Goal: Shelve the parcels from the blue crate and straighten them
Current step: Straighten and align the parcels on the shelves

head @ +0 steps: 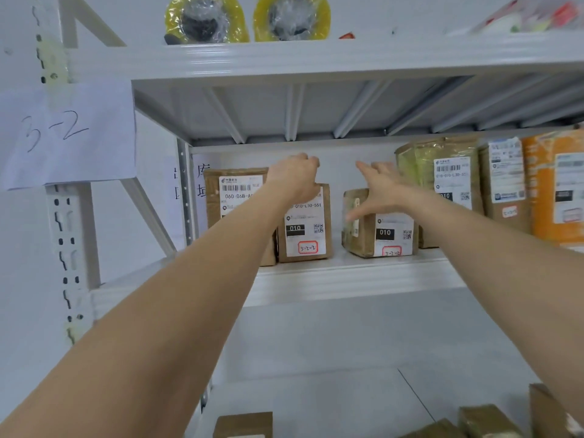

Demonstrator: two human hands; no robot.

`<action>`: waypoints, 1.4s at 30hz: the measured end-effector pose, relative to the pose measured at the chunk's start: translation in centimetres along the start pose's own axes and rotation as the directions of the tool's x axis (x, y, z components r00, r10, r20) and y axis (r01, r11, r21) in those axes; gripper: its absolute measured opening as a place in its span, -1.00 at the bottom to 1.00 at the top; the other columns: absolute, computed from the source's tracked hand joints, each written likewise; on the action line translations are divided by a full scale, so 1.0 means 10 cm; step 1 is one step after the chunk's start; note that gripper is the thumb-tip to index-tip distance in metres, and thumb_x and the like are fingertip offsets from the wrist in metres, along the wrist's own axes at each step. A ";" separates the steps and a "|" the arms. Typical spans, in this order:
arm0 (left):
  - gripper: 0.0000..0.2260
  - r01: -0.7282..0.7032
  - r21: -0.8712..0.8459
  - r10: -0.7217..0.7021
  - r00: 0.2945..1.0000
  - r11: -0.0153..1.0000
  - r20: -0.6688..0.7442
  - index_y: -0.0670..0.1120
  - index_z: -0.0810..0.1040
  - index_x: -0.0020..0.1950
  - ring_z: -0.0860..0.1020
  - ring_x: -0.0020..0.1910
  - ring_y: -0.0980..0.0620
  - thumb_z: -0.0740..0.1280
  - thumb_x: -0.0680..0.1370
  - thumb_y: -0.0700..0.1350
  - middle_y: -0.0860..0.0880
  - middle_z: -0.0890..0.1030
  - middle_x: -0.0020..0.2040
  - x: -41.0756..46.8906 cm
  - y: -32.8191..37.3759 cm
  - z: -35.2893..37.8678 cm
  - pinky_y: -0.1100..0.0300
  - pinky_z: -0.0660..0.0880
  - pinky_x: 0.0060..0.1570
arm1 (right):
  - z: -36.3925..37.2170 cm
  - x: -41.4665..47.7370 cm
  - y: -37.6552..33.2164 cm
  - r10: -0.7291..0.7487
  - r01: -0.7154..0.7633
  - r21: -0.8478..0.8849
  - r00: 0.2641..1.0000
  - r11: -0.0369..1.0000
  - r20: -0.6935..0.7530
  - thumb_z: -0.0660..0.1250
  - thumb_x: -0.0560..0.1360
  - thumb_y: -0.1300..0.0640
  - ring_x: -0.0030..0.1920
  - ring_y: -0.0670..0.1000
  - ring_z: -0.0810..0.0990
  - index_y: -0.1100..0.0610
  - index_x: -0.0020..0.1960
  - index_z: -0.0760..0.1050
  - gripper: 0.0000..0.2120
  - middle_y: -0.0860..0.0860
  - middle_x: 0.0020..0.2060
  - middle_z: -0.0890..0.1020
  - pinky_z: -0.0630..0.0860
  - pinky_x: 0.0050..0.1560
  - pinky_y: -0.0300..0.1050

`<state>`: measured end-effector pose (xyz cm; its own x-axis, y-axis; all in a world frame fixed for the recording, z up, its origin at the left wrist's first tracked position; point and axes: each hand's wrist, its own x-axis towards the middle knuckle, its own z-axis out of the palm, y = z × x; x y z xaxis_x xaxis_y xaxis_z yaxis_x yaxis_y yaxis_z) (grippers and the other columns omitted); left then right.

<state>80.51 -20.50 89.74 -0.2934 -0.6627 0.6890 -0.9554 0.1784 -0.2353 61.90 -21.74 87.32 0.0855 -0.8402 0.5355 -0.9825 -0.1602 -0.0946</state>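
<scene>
Several brown parcels with white labels stand on the middle shelf [347, 273] of a white rack. My left hand [295, 177] grips the top of an upright parcel marked 010 [305, 229], which stands beside a taller parcel [235, 200] at the shelf's left end. My right hand [377, 188] is spread open over a lower, slightly skewed parcel marked 010 [379, 232], thumb down its left side. Whether the fingers touch it is unclear. The blue crate is out of view.
Taller parcels [442, 181] and an orange one [556, 191] stand at the right of the same shelf. Two yellow-wrapped rolls [246, 18] sit on the shelf above. A paper sign reading 3-2 [68, 131] hangs on the left upright. More brown parcels [489, 420] lie on the lower level.
</scene>
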 end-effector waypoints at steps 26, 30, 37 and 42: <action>-0.58 0.047 -0.073 -0.052 0.996 0.996 -0.076 -0.09 0.29 0.43 0.41 0.30 -0.14 0.20 0.57 -0.12 -0.11 0.39 0.36 0.26 0.52 0.04 0.00 0.41 0.10 | 0.04 -0.07 0.17 -0.055 0.053 -0.016 0.950 0.998 -0.308 0.27 0.51 0.09 0.39 0.10 0.31 0.03 0.50 0.23 -0.42 0.08 0.38 0.34 0.30 0.35 0.01; -0.56 -0.002 -0.112 -0.007 0.997 0.994 -0.082 -0.08 0.28 0.45 0.39 0.33 -0.12 0.21 0.57 -0.13 -0.08 0.36 0.39 0.41 1.10 -0.02 0.04 0.39 0.13 | -0.10 -0.13 0.67 0.000 0.002 0.006 0.930 1.000 -0.367 0.28 0.50 0.12 0.40 0.11 0.28 0.04 0.49 0.24 -0.42 0.06 0.40 0.31 0.32 0.32 0.03; -0.52 0.010 -0.199 -0.036 0.992 0.980 -0.124 -0.13 0.28 0.42 0.42 0.29 -0.15 0.29 0.53 -0.08 -0.13 0.37 0.33 0.79 2.08 0.03 0.01 0.42 0.13 | -0.40 -0.15 1.81 -0.015 -0.017 -0.075 0.913 0.997 -0.408 0.37 0.46 0.03 0.38 0.15 0.29 0.03 0.48 0.20 -0.35 0.10 0.39 0.28 0.32 0.32 0.04; -0.43 0.005 -0.132 -0.026 0.987 0.991 -0.158 -0.14 0.21 0.46 0.32 0.37 -0.13 0.34 0.51 -0.06 -0.12 0.34 0.38 1.07 2.38 0.05 0.02 0.31 0.30 | -0.50 -0.01 2.34 0.031 -0.058 -0.055 0.914 0.997 -0.405 0.39 0.43 -0.15 0.50 0.19 0.12 0.05 0.52 0.11 -0.21 0.17 0.48 0.16 0.19 0.42 0.08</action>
<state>54.66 -23.66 91.15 -0.2700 -0.5436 0.7948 -0.9529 0.2692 -0.1396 38.06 -22.79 89.29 -0.0189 -0.5631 0.8262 -0.9934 -0.0827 -0.0791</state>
